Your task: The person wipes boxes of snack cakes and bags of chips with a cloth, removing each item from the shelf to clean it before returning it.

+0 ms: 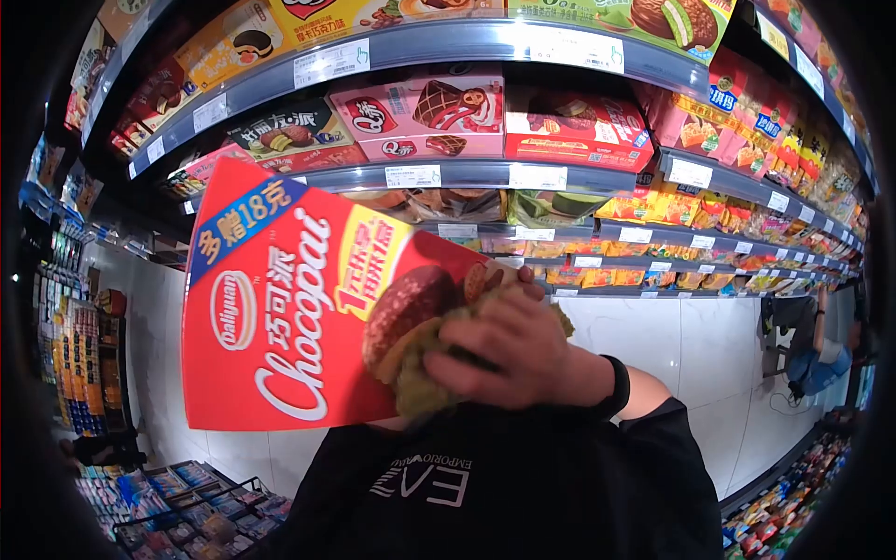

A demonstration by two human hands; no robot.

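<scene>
A large red Chocopai box (271,308) with white lettering is raised in front of my chest, tilted, its printed front towards me. My right hand (504,345), a black band on its wrist, reaches across from the right and is slightly blurred. Its fingers are closed on a crumpled olive-green cloth (425,378), which lies against the box front over part of the pictured cake. My left hand does not show clearly; whatever supports the box from behind is hidden.
Shelves (616,70) full of boxed and bagged snacks curve across the front and right. A pink box (420,107) sits behind the raised box. A person (826,345) is at the far right on the tiled floor (644,345). A low display rack (201,513) stands lower left.
</scene>
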